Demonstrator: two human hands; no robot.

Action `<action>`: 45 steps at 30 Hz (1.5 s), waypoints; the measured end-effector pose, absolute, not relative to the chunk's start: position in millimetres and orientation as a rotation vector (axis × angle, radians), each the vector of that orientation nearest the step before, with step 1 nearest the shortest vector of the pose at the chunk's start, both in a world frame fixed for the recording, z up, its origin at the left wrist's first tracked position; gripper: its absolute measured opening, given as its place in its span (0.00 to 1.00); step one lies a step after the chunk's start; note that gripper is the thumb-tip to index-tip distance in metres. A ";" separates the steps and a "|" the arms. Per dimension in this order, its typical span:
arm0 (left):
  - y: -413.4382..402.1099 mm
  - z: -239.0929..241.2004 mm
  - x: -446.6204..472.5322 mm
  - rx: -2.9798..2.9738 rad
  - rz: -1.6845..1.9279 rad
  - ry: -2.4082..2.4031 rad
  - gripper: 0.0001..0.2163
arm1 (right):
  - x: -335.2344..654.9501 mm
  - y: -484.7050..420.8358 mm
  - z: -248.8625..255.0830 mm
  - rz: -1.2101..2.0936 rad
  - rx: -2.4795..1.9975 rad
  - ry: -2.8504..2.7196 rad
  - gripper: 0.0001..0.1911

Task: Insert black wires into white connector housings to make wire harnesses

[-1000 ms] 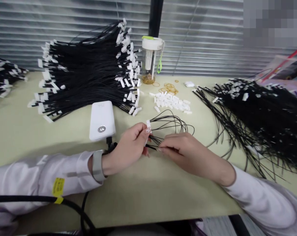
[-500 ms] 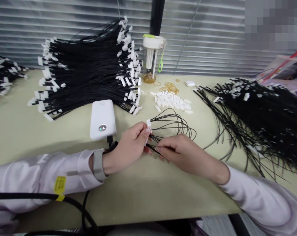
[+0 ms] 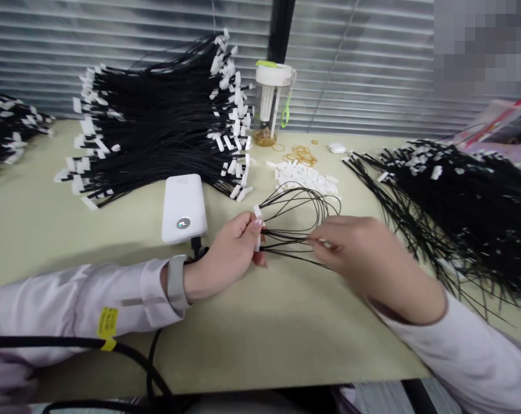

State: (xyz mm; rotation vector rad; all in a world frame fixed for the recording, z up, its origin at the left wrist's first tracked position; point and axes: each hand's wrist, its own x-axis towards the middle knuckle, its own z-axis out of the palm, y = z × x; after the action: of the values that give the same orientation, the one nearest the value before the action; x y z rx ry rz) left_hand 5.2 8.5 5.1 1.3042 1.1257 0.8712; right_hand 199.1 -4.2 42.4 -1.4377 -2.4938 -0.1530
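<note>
A white plastic connector (image 3: 257,213) is pinched between the thumb and fingers of my left hand (image 3: 232,250). Black wires (image 3: 286,236) run out of its right side, and several of them curve back in loops above the table. My right hand (image 3: 364,259), a little blurred, has its thumb and fingers closed on some of these wires, to the right of the connector. Beyond the looped wires lies a heap of small white connectors (image 3: 306,177).
A white power bank (image 3: 183,207) with a plugged cable lies left of my hands. Behind it is a large stack of black wires (image 3: 157,121) with white ends; more wires (image 3: 471,207) lie at right. A bottle (image 3: 271,103) and rubber bands (image 3: 301,155) stand and lie at the back.
My right hand has moved right, away from the connector, along the wires. More wires now stretch between the two hands. My left hand keeps its hold on the connector.
</note>
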 end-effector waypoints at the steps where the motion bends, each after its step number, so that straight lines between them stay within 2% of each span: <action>1: 8.9 4.8 5.1 1.295 0.873 1.132 0.10 | 205.9 -2.0 46.0 -0.217 -1.494 -2.368 0.09; 5: 9.6 3.9 3.7 1.337 0.855 1.121 0.11 | 231.0 11.1 59.3 -0.285 -1.511 -1.649 0.08; 8: 9.2 4.4 3.0 1.364 0.847 1.109 0.12 | 241.4 20.1 67.9 -0.107 -1.309 -1.286 0.09; 12: 7.9 4.9 2.9 1.381 0.835 1.078 0.12 | 242.1 19.2 73.8 0.215 -0.970 -1.182 0.08; 14: 7.6 4.3 2.8 1.376 0.830 1.063 0.12 | 235.2 12.1 71.4 0.348 -0.982 -1.237 0.10; 17: 7.6 3.3 2.8 1.367 0.832 1.057 0.12 | 217.2 -0.5 60.7 0.451 -1.120 -1.510 0.17; 20: 7.8 4.1 3.1 1.386 0.826 1.078 0.13 | 198.8 -7.2 47.9 0.332 -1.231 -1.943 0.05; 23: 7.4 6.3 3.8 1.414 0.817 1.094 0.14 | 188.5 -6.9 39.4 0.213 -1.188 -2.178 0.05; 35: 6.2 7.1 4.2 1.493 0.751 1.064 0.14 | 180.5 -0.7 27.4 0.158 -1.126 -2.248 0.06; 45: 6.5 8.0 5.0 1.429 0.753 1.046 0.13 | 185.5 -1.4 25.2 -0.081 -1.098 -2.384 0.10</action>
State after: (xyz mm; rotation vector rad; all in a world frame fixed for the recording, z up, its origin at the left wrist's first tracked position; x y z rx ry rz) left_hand 5.0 6.5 8.0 1.4293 1.0465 0.7528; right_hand 185.5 -1.4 25.2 -1.0980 -2.3843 -0.0811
